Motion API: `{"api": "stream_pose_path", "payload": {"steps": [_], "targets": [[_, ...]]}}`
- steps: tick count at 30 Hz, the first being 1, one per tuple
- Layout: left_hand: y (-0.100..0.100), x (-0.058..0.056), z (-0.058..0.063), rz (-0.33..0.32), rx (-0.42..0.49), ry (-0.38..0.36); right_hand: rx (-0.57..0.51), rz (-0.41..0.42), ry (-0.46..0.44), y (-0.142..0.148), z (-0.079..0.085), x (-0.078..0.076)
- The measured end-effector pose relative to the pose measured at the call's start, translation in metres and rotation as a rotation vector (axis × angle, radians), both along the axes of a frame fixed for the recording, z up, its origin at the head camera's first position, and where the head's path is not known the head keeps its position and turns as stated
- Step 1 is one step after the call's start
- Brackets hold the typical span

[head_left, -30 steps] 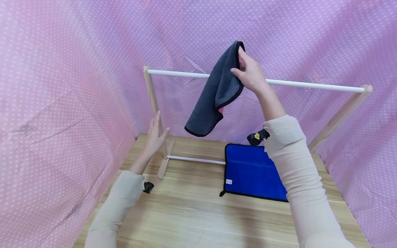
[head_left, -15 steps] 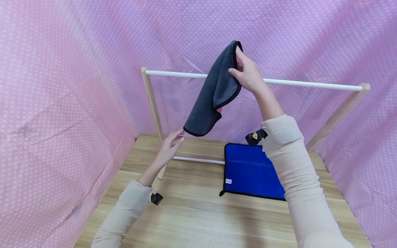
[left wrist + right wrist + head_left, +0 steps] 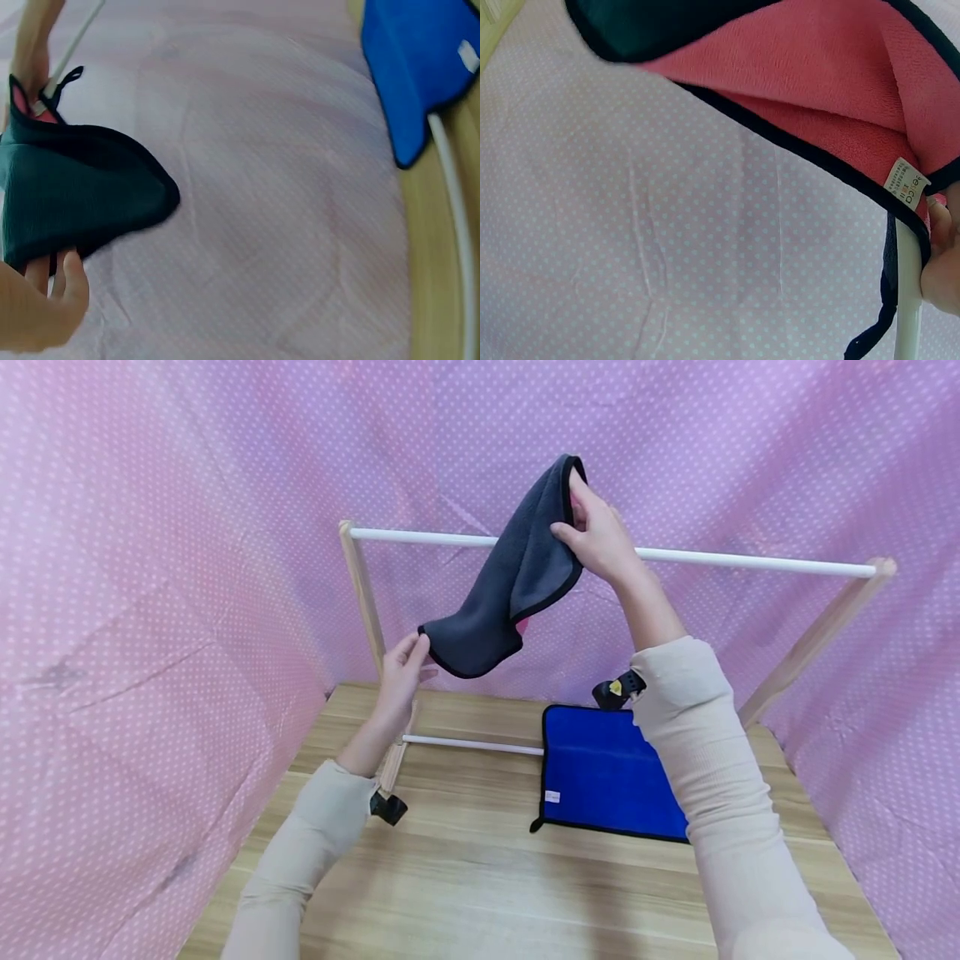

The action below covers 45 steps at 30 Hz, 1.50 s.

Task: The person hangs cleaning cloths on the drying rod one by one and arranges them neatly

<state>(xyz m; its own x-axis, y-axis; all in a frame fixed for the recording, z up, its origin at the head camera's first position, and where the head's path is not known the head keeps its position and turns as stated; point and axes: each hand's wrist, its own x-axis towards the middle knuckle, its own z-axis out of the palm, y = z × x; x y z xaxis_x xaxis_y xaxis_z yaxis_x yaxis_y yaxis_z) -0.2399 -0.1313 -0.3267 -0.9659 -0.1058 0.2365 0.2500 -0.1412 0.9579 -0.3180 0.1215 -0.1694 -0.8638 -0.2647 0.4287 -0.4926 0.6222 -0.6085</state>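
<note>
Spanning a dark gray cloth, two hands grip it at separate places in front of the white upper rail of a wooden rack. The right hand is partly closed, with the thumb on the gray face and the fingers behind the black-bordered upper edge. The left hand is lower, its thumb and fingers drawn together in a pinch on the lower left corner. The cloth is suspended at a slant between the hands, well above the tabletop, with its free edge folded over and sagging. Contact between cloth and rail cannot be determined. The right wrist view shows the pink reverse side, a white label near the right hand and a dark hanging loop. The left post of the rack rises behind the left hand; the right post stands beyond the right forearm. A blue cloth with black edging lies below, covering part of the white lower bar; a small white tag sits near its left edge. A polka-dot curtain encloses the area.
</note>
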Motion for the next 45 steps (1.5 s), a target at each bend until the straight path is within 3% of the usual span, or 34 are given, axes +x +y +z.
{"api": "stream_pose_path", "payload": {"steps": [5, 9, 13, 17, 21, 26, 30, 34, 37, 40, 42, 45], "targets": [[-0.002, -0.008, 0.027, 0.064, 0.088, -0.026, -0.017, 0.025, 0.002, 0.000, 0.000, -0.001], [-0.004, -0.013, 0.050, 0.060, 0.146, 0.019, -0.037, 0.048, 0.006, 0.002, 0.003, -0.001], [-0.009, -0.015, 0.074, 0.058, 0.147, 0.066, -0.067, 0.061, -0.008, 0.006, 0.007, 0.001], [-0.015, -0.016, 0.096, 0.059, 0.157, 0.102, -0.170, 0.085, -0.054, 0.010, 0.012, 0.005], [-0.023, -0.018, 0.115, 0.073, 0.172, 0.199, -0.326, 0.130, -0.094, 0.016, 0.019, 0.009], [-0.027, -0.025, 0.137, 0.147, 0.103, 0.348, -0.532, 0.221, -0.141, 0.025, 0.029, 0.012], [-0.030, -0.032, 0.152, 0.175, 0.063, 0.370, -0.667, 0.283, -0.193, 0.028, 0.034, 0.014], [-0.035, -0.039, 0.164, 0.079, 0.128, 0.396, -0.719, 0.351, -0.225, 0.028, 0.034, 0.015], [-0.041, -0.045, 0.169, -0.078, 0.270, 0.414, -0.742, 0.457, -0.255, 0.026, 0.031, 0.015], [-0.046, -0.049, 0.169, -0.197, 0.374, 0.361, -0.759, 0.546, -0.328, 0.025, 0.027, 0.015], [-0.050, -0.052, 0.166, -0.220, 0.405, 0.283, -0.758, 0.545, -0.412, 0.026, 0.025, 0.015], [-0.054, -0.055, 0.157, -0.181, 0.399, 0.176, -0.737, 0.467, -0.543, 0.028, 0.019, 0.017]]}}
